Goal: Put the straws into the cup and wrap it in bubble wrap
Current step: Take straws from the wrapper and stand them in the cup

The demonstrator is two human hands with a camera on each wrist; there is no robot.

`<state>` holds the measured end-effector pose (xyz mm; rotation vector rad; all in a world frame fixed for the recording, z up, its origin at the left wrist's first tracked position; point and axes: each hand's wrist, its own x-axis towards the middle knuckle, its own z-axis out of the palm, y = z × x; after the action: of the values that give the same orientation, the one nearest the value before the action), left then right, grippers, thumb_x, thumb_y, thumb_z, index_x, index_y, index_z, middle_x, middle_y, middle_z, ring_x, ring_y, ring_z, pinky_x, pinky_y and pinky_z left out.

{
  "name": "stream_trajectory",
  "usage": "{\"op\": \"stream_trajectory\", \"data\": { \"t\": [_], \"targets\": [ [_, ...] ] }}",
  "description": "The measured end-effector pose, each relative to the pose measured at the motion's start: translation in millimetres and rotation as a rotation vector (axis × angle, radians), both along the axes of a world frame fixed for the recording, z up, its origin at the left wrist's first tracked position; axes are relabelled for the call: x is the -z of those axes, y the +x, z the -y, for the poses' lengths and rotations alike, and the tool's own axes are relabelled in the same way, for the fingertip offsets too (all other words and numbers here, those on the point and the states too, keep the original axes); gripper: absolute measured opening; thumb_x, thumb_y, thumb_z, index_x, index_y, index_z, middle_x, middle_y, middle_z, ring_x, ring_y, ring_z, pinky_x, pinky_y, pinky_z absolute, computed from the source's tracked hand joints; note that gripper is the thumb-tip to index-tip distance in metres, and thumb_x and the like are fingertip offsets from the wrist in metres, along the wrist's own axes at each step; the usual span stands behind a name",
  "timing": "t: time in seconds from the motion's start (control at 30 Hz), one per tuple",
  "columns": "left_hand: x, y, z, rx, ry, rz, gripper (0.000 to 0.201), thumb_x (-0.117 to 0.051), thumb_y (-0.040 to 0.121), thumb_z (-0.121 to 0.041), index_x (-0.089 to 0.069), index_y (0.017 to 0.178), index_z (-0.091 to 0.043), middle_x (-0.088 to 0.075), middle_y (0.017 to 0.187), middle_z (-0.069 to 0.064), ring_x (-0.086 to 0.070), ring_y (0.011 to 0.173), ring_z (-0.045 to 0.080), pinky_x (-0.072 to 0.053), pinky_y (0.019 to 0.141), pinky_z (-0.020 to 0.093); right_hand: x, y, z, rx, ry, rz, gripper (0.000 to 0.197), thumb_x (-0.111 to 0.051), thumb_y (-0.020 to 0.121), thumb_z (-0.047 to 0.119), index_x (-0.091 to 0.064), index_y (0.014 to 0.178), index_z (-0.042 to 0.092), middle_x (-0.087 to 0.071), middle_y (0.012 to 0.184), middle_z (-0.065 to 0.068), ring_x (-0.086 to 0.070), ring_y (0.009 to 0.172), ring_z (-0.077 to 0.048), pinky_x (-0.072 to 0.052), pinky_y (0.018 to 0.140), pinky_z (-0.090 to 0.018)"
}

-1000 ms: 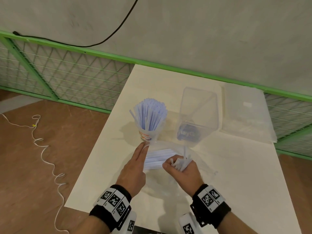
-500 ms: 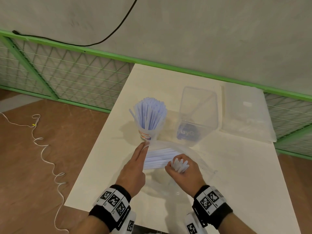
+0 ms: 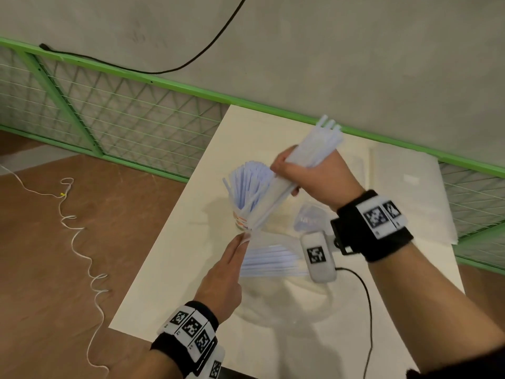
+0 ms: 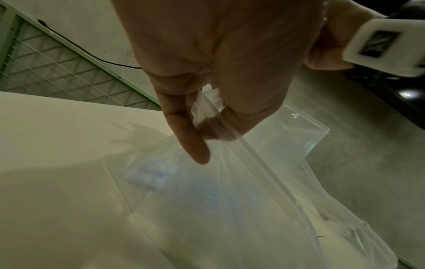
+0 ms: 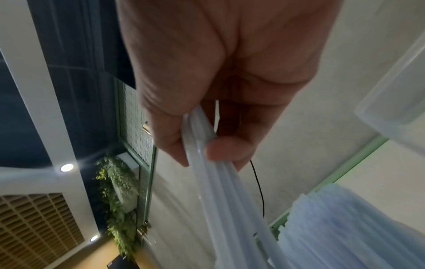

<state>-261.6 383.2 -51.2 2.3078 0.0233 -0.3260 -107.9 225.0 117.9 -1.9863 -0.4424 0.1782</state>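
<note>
Fingers (image 5: 227, 151) of the right hand (image 3: 314, 176) grip a straw bundle (image 3: 308, 151) above the straw-filled cup (image 3: 241, 222); left fingers (image 4: 190, 138) pinch the straw bag (image 4: 230, 191).

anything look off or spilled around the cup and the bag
Nothing looks spilled or damaged. The cup stands upright, packed with fanned-out straws. The right hand grips a bundle of straws tilted beside it, not yet in. The left hand pinches the plastic bag, which still holds straws.
</note>
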Motion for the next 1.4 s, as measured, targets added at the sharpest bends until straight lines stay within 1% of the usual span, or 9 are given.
{"op": "stream_trajectory", "data": {
  "t": [0.1, 0.3, 0.43, 0.6, 0.67, 0.77, 0.93, 1.1, 1.4],
  "targets": [
    [-0.8, 0.3, -1.0, 0.005, -0.004, 0.023, 0.098, -0.040, 0.074, 0.015, -0.012, 0.155, -0.033, 0.006, 0.156, -0.034, -0.051, 0.125, 0.013, -0.050, 0.094, 0.033, -3.8, 17.0, -20.5, -0.012, -0.127, 0.042, 0.011, -0.068, 0.081, 0.021, -0.071, 0.074, 0.013, -0.072, 0.072, 0.000, -0.067, 0.057, -0.020, -0.057, 0.063, -0.035],
    [-2.6, -0.7, -0.6, -0.001, -0.002, 0.025, 0.099, -0.041, 0.074, 0.015, -0.011, 0.155, -0.033, 0.006, 0.157, -0.032, -0.049, 0.126, 0.012, -0.050, 0.094, 0.033, 8.8, 36.0, -33.7, -0.005, -0.222, 0.059, 0.008, -0.072, 0.080, 0.025, -0.072, 0.075, 0.019, -0.073, 0.074, 0.005, -0.068, 0.058, -0.012, -0.054, 0.060, -0.022],
    [0.1, -0.4, -0.9, -0.005, -0.008, 0.021, 0.100, -0.041, 0.074, 0.016, -0.011, 0.155, -0.033, 0.007, 0.157, -0.032, -0.048, 0.128, 0.011, -0.050, 0.096, 0.032, 33.6, 38.3, -36.6, -0.109, -0.321, 0.022, 0.013, -0.077, 0.079, 0.035, -0.075, 0.088, 0.026, -0.074, 0.092, 0.007, -0.069, 0.086, -0.009, -0.056, 0.084, -0.036],
    [-1.7, 1.1, -1.6, -0.009, 0.004, 0.019, 0.099, -0.042, 0.075, 0.015, -0.010, 0.155, -0.033, 0.007, 0.157, -0.031, -0.049, 0.126, 0.010, -0.050, 0.094, 0.030, 41.7, 32.6, -30.2, -0.102, -0.251, 0.165, 0.083, -0.087, 0.060, 0.052, -0.051, 0.132, 0.035, -0.045, 0.135, 0.009, -0.044, 0.125, -0.016, -0.042, 0.106, -0.042],
    [-3.1, 1.2, -1.2, -0.011, 0.011, 0.013, 0.098, -0.042, 0.076, 0.014, -0.009, 0.155, -0.033, 0.007, 0.157, -0.030, -0.051, 0.123, 0.011, -0.050, 0.092, 0.028, 39.2, 24.0, -26.6, -0.053, -0.150, 0.286, 0.094, -0.087, 0.064, 0.048, -0.039, 0.142, 0.029, -0.035, 0.145, 0.006, -0.040, 0.130, -0.018, -0.039, 0.107, -0.037],
    [-2.2, 2.3, -0.9, -0.007, 0.009, 0.012, 0.099, -0.042, 0.075, 0.014, -0.009, 0.155, -0.034, 0.007, 0.157, -0.031, -0.052, 0.123, 0.012, -0.050, 0.093, 0.029, 43.2, 7.2, -27.6, -0.054, -0.180, 0.509, 0.081, -0.068, 0.085, 0.048, -0.031, 0.150, 0.015, -0.030, 0.156, -0.002, -0.031, 0.142, -0.021, -0.031, 0.114, -0.040],
    [0.0, 4.2, -0.9, 0.006, 0.014, 0.030, 0.098, -0.041, 0.074, 0.015, -0.011, 0.154, -0.032, 0.006, 0.158, -0.030, -0.050, 0.126, 0.014, -0.050, 0.094, 0.033, 80.3, 1.2, -33.9, -0.254, -0.659, 0.516, 0.077, -0.032, 0.093, 0.059, -0.028, 0.152, 0.009, -0.029, 0.159, -0.006, -0.019, 0.149, -0.023, -0.025, 0.117, -0.045],
    [3.9, 3.3, -3.2, 0.008, 0.019, 0.038, 0.097, -0.039, 0.073, 0.015, -0.013, 0.154, -0.032, 0.004, 0.158, -0.029, -0.050, 0.126, 0.016, -0.052, 0.092, 0.035, 99.7, 2.6, -35.4, -0.248, -0.662, 0.558, 0.077, -0.037, 0.093, 0.054, -0.020, 0.155, 0.011, -0.019, 0.162, -0.003, -0.014, 0.150, -0.020, -0.016, 0.120, -0.038],
    [6.1, 4.8, -3.0, 0.017, 0.016, 0.052, 0.100, -0.039, 0.073, 0.015, -0.009, 0.155, -0.033, 0.006, 0.159, -0.029, -0.048, 0.130, 0.015, -0.050, 0.095, 0.035, 95.2, 5.2, -61.1, -0.118, -0.691, 0.718, 0.075, -0.044, 0.095, 0.052, -0.017, 0.156, 0.019, -0.011, 0.164, 0.005, -0.022, 0.148, -0.025, -0.023, 0.111, -0.048]
  ]
}}
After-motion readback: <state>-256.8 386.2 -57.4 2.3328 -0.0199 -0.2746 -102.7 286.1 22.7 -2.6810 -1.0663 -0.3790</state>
